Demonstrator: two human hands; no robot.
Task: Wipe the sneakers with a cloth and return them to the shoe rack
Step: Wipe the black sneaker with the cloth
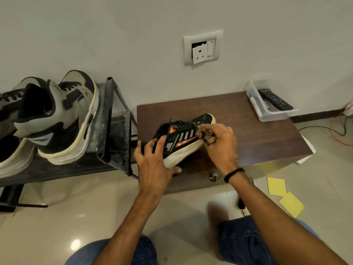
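Note:
A black sneaker [186, 137] with orange patches, grey stripes and a white sole lies tilted on its side on a low dark brown table [257, 134]. My left hand [154, 161] grips its heel end, thumb under the sole. My right hand [221, 142] pinches a bunched brown cloth [207, 135] against the sneaker's side near the laces. The black shoe rack [108, 119] stands to the left, with a grey-and-black high-top sneaker [61, 119] on its top shelf.
A second high-top [11, 150] sits at the rack's left edge. A clear plastic box [267, 109] with a black remote [275, 99] is on the table's far right corner. Yellow papers [282, 194] and cables lie on the tiled floor. A wall socket [202, 47] is above.

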